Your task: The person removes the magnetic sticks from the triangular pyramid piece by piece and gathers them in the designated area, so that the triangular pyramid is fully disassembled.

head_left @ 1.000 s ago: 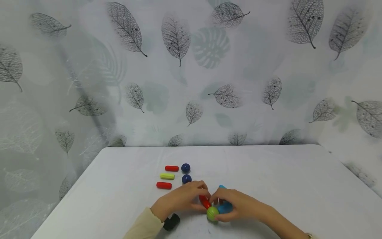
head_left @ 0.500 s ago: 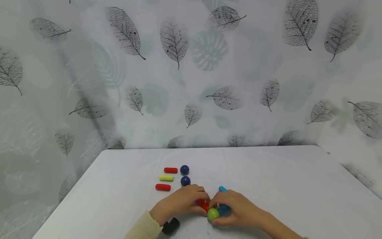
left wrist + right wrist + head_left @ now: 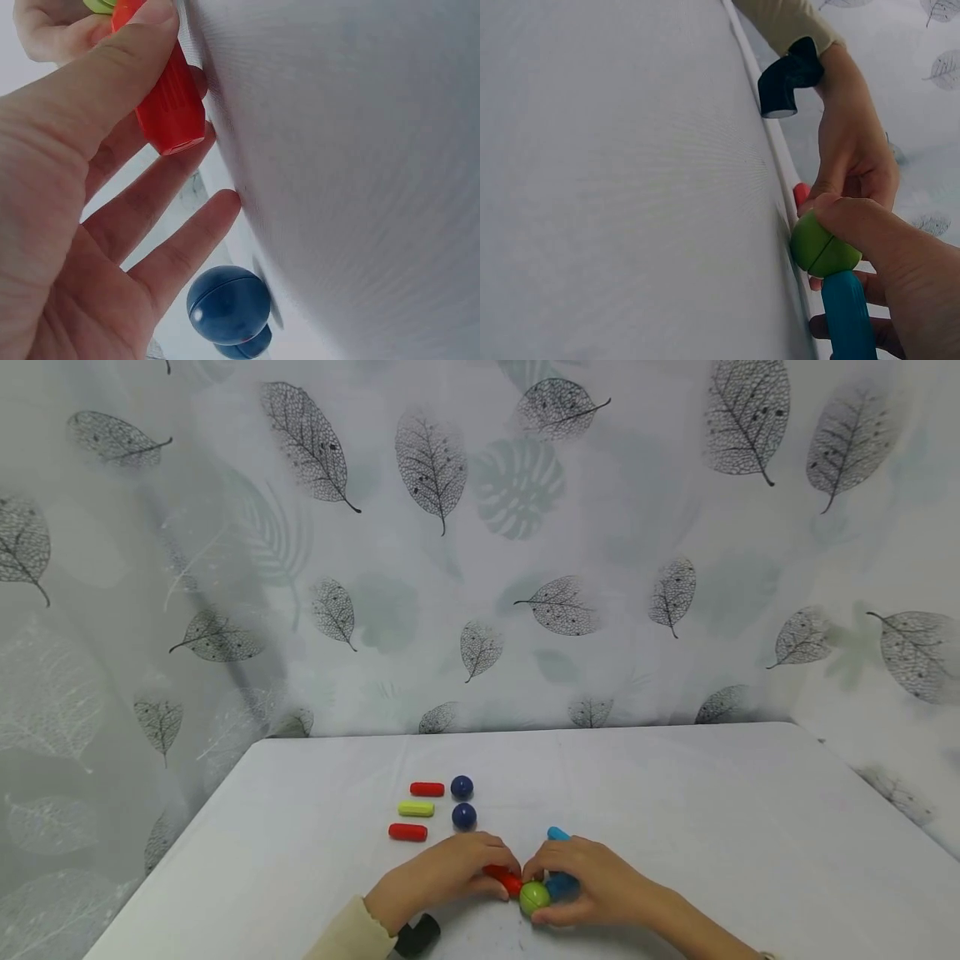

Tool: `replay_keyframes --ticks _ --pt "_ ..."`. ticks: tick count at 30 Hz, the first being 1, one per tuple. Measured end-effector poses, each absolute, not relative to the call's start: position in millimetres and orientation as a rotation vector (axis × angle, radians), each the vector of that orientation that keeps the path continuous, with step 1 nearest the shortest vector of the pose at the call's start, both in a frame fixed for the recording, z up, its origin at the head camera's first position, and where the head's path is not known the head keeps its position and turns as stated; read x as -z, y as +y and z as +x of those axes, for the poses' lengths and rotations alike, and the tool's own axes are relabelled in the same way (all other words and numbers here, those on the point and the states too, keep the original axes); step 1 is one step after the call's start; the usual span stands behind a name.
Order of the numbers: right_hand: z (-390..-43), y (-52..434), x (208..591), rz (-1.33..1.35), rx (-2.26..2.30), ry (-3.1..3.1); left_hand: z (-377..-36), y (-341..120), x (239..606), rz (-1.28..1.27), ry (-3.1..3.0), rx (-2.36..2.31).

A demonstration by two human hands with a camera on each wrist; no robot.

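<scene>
My left hand (image 3: 442,875) pinches a red ribbed rod (image 3: 171,112) between thumb and fingers, its other fingers spread near the table. The rod's far end meets, or nearly meets, a green ball (image 3: 534,900); the exact contact is hidden. With thumb and fingertips my right hand (image 3: 607,887) grips this ball. A blue rod (image 3: 847,315) extends from the ball beneath the right palm. Beyond that hand a lighter blue piece (image 3: 557,833) pokes out; whether it joins the blue rod is hidden.
Two dark blue balls (image 3: 464,816) lie behind the left hand. Left of them are two red rods (image 3: 408,832) and a yellow-green rod (image 3: 416,809). A black object (image 3: 417,937) sits at the left wrist. The white table (image 3: 675,810) ends at a leaf-patterned curtain (image 3: 480,527).
The red rod has swung to a flatter angle beside the green ball, and the left hand has shifted slightly left and nearer. The right hand keeps its grip. The whole head view has drifted a little.
</scene>
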State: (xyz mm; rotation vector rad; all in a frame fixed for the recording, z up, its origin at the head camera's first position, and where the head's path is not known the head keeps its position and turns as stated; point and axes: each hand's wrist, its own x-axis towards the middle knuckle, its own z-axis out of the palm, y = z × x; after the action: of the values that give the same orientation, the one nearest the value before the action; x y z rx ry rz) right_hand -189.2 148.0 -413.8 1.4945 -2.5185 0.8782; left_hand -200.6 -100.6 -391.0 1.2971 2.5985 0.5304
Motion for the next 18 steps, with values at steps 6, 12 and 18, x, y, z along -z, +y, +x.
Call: replay_keyframes --ticks 6,12,18 --pt "-189.1 147.7 412.8 1.511 -0.890 -2.503 -201.6 -100.5 390.6 1.286 2.574 -0.564" --pt "-189.5 147.5 412.8 1.526 -0.897 -2.499 -201.7 -100.8 390.9 1.305 2.557 -0.574" --pt "-190.4 150.5 414.2 1.523 -0.893 -2.511 -201.7 -102.7 391.3 1.330 2.533 -0.599"
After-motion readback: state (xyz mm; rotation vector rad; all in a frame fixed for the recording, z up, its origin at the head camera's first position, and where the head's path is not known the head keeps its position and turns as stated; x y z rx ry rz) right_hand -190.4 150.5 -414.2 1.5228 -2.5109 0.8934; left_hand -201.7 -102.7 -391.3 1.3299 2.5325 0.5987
